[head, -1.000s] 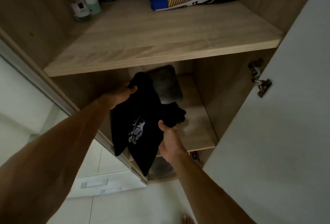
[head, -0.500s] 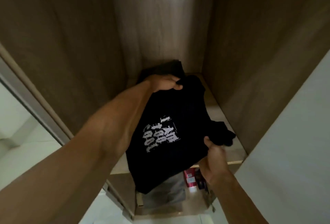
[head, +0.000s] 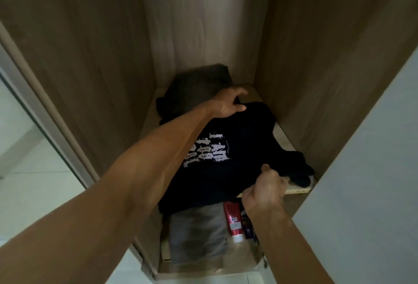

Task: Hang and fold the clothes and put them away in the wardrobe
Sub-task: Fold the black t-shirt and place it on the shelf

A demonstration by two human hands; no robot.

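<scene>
Filling the frame, a wood-grain wardrobe, white door open at right. At centre, spread over the shelf, a black T-shirt, front edge overhanging. White distressed print on the chest, partly covered by the left forearm, not readable. Lower centre, one level down, a grey garment. Upper centre, against the back wall, a dark folded garment, partly hidden. Left hand gripping the T-shirt's far edge, fingers curled over the cloth. Right hand pinching the near edge, thumb on top. Beside the grey garment, a red tube, label too blurred to read.
</scene>
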